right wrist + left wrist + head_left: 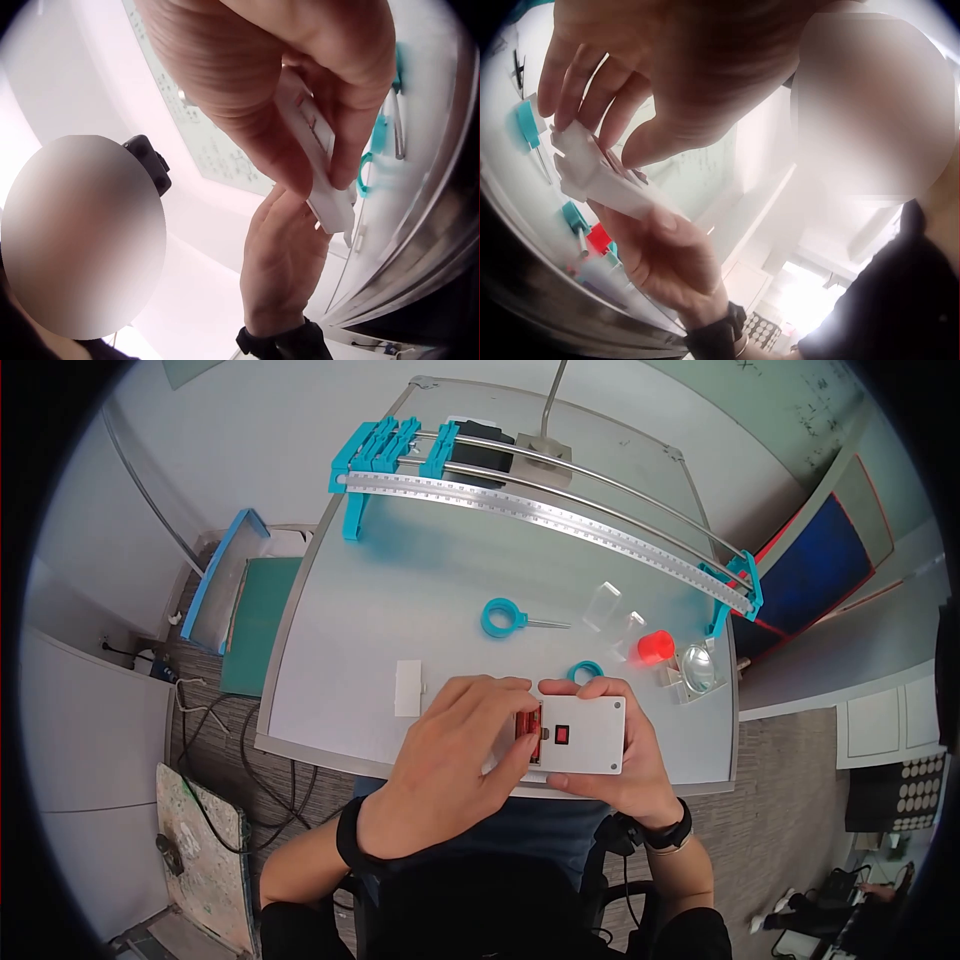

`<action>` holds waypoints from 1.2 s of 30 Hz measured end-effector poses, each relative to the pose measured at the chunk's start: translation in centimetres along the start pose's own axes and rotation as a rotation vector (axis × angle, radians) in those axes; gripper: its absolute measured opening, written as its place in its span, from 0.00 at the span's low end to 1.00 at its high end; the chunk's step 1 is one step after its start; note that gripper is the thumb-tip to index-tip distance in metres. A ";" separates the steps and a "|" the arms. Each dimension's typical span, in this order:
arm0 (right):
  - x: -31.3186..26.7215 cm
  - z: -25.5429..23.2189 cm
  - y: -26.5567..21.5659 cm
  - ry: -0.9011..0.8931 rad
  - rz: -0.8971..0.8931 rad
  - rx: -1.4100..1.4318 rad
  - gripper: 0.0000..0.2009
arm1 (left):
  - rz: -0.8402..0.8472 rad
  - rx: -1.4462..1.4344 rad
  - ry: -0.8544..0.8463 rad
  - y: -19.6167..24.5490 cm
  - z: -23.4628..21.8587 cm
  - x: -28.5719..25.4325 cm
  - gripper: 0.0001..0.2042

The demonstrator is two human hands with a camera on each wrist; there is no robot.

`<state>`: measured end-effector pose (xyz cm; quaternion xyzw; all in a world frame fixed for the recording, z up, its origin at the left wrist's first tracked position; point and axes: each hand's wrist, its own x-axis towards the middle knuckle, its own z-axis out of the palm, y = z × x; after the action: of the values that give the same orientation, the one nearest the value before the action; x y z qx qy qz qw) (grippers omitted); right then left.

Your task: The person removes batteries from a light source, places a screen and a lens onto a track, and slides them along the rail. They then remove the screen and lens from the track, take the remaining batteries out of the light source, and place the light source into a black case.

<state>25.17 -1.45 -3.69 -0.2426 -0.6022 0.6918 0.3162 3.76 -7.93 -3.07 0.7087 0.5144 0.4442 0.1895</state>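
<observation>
My right hand [630,760] grips a white box [590,745] by its right end, thumb along the near edge and fingers at the far edge. A red rocker switch [562,734] in a black frame sits in its upward face. At the left end is an uncovered battery compartment with red batteries [535,735] in it. My left hand [450,755] reaches over this end, its thumb and fingertips pinching at a battery; its fingers partly hide the compartment. In the left wrist view the left thumb [649,142] lies at the compartment, with the other fingers around the box's end.
A white rectangular plate [408,688] lies left of the hands. Beyond are a blue ring holder [503,618], a smaller blue ring [584,672], clear plastic pieces [602,606], a red cylinder [656,647] and a mounted lens [697,668]. A rail with a ruler [540,512] spans the table's back.
</observation>
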 end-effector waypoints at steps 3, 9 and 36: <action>-0.1 0.1 0.0 -0.007 -0.006 -0.008 0.36 | -0.080 -0.131 -0.017 -0.1 -0.4 0.1 0.15; -0.1 -0.1 0.3 0.010 0.006 -0.003 0.37 | -0.139 -0.189 0.015 0.2 0.1 0.2 0.13; -2.8 -1.7 0.5 0.139 0.031 0.030 0.36 | 0.127 0.350 -0.260 -1.6 2.4 9.0 0.05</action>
<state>28.18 -2.38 -4.58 -0.2946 -0.5644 0.6869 0.3504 5.48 1.22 -1.61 0.8131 0.5090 0.2641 0.1002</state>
